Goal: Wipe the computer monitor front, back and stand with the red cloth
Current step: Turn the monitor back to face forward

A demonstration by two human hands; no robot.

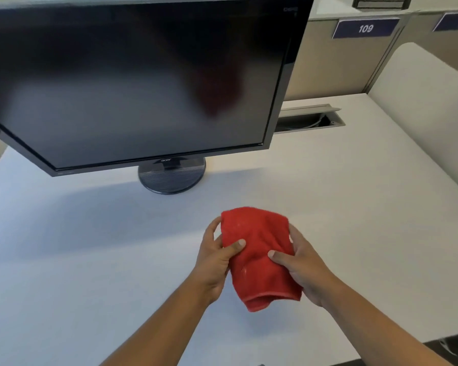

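Observation:
A black computer monitor (132, 83) with a dark screen stands at the back left of the white desk (341, 196), on a round black stand (172, 178). In front of it, above the desk's middle, I hold a folded red cloth (258, 256) between both hands. My left hand (214, 257) grips its left edge with the thumb on top. My right hand (299, 265) grips its right side, thumb pressed on the cloth. The cloth is well short of the screen and touches neither the monitor nor its stand. A faint red reflection shows in the screen.
A cable slot with an open metal lid (310, 118) is set in the desk behind the monitor's right edge. Beige partition panels with number signs "109" (365, 28) rise at the back. A curved white divider (428, 107) borders the desk's right side.

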